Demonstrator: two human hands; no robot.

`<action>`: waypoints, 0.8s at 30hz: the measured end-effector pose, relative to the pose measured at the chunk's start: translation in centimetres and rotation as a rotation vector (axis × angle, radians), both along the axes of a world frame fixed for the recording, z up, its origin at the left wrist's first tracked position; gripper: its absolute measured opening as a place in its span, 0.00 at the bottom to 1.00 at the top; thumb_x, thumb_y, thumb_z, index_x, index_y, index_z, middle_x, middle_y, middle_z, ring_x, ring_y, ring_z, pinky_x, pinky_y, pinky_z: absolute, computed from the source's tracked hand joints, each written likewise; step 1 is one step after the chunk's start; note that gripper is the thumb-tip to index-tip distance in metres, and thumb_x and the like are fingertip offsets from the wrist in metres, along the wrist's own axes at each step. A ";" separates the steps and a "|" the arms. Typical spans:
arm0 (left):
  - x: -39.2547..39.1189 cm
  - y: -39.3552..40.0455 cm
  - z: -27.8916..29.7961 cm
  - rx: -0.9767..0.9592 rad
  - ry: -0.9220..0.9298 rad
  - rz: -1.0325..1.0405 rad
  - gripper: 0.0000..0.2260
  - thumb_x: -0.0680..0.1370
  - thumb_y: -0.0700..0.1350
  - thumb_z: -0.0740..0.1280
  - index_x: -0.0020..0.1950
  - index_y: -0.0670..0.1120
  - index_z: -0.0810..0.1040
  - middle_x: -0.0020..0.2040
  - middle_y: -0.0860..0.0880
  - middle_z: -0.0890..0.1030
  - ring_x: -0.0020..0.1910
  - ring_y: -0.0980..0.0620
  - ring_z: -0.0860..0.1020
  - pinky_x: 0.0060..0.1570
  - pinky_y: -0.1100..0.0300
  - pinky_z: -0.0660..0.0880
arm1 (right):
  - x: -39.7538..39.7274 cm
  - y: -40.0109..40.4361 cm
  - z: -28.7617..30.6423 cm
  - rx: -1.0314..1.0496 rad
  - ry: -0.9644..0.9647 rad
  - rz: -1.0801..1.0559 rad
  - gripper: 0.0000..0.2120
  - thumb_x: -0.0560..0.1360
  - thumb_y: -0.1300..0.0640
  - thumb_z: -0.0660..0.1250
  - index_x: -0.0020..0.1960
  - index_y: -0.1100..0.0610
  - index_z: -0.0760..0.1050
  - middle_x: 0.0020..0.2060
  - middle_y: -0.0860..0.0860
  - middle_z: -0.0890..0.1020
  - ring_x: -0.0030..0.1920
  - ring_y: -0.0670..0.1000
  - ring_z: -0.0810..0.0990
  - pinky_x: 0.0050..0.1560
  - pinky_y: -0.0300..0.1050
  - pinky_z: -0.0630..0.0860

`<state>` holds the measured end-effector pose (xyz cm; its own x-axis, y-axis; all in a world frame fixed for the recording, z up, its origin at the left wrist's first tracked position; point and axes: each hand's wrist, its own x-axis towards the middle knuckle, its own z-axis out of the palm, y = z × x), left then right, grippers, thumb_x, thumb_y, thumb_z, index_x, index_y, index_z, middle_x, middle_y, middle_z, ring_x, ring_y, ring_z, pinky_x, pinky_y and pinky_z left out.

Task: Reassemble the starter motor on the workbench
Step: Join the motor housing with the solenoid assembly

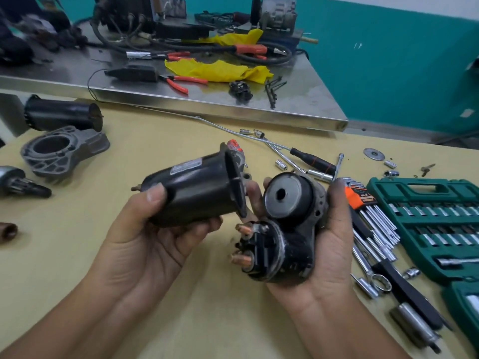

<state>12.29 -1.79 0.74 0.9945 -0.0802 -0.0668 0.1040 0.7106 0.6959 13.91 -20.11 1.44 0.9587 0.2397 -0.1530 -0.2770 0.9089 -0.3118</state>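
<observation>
Hands above worktop (207, 320): left grip (155, 237) closed around black motor housing (197, 193), right grip (329, 242) cupping solenoid assembly (285, 229) just beside it.

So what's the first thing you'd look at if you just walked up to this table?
Probably the two dark motor parts held up in the middle: the left hand grips a black motor can, and the right hand cradles the grimy solenoid housing beside it. After that, the green socket set at the right edge and the yellow rag on the steel bench behind.
</observation>
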 end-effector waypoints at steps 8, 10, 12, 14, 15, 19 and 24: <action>-0.2 -0.4 0.0 -0.228 0.213 -0.183 0.36 0.49 0.56 0.89 0.52 0.42 0.88 0.40 0.38 0.84 0.25 0.52 0.82 0.22 0.64 0.78 | -0.1 0.1 0.9 -0.038 -0.255 0.011 0.26 0.56 0.50 0.85 0.48 0.59 0.82 0.48 0.62 0.86 0.55 0.62 0.84 0.57 0.60 0.81; -0.3 -0.4 0.1 -0.246 0.216 -0.198 0.33 0.50 0.55 0.88 0.50 0.44 0.88 0.38 0.40 0.83 0.22 0.53 0.79 0.19 0.65 0.76 | -0.2 0.2 0.8 -0.056 -0.304 0.015 0.24 0.58 0.51 0.84 0.48 0.60 0.81 0.48 0.62 0.86 0.52 0.62 0.86 0.55 0.57 0.82; -0.3 -0.4 -0.1 -0.257 0.201 -0.217 0.27 0.54 0.55 0.87 0.47 0.45 0.88 0.35 0.44 0.82 0.20 0.54 0.75 0.17 0.66 0.73 | -0.5 0.2 0.9 -0.100 -0.325 0.025 0.22 0.58 0.52 0.84 0.48 0.60 0.82 0.48 0.62 0.86 0.54 0.62 0.85 0.57 0.57 0.81; -0.5 -0.4 -0.1 -0.260 0.167 -0.234 0.22 0.59 0.56 0.85 0.46 0.46 0.87 0.34 0.46 0.82 0.19 0.54 0.75 0.16 0.66 0.72 | -0.6 0.2 0.9 -0.099 -0.329 -0.034 0.22 0.58 0.55 0.84 0.44 0.55 0.76 0.48 0.61 0.85 0.54 0.65 0.84 0.58 0.60 0.79; -0.5 -0.5 -0.1 -0.260 0.158 -0.226 0.23 0.59 0.56 0.85 0.48 0.46 0.87 0.35 0.46 0.83 0.19 0.53 0.76 0.16 0.66 0.72 | -0.7 0.2 1.0 -0.100 -0.361 -0.061 0.21 0.58 0.56 0.83 0.41 0.52 0.72 0.47 0.60 0.85 0.54 0.65 0.84 0.58 0.61 0.79; -0.4 -0.7 0.0 -0.205 0.178 -0.080 0.40 0.50 0.53 0.89 0.59 0.52 0.80 0.39 0.43 0.84 0.18 0.49 0.76 0.15 0.65 0.72 | -0.9 -0.1 1.5 -0.094 -0.494 -0.005 0.11 0.67 0.60 0.77 0.43 0.55 0.74 0.48 0.59 0.86 0.54 0.62 0.85 0.54 0.58 0.80; -0.3 -0.6 -0.3 -0.076 0.114 -0.076 0.36 0.54 0.55 0.88 0.57 0.44 0.85 0.40 0.39 0.84 0.19 0.47 0.78 0.16 0.63 0.74 | -1.1 -0.4 1.9 -0.180 -0.488 -0.043 0.17 0.67 0.58 0.76 0.54 0.58 0.78 0.49 0.57 0.86 0.52 0.59 0.85 0.48 0.57 0.82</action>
<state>12.03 -2.42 0.45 0.9718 -0.1636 -0.1699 0.2345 0.7481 0.6207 12.80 -20.48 3.33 0.9371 0.2099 0.2791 -0.0241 0.8361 -0.5480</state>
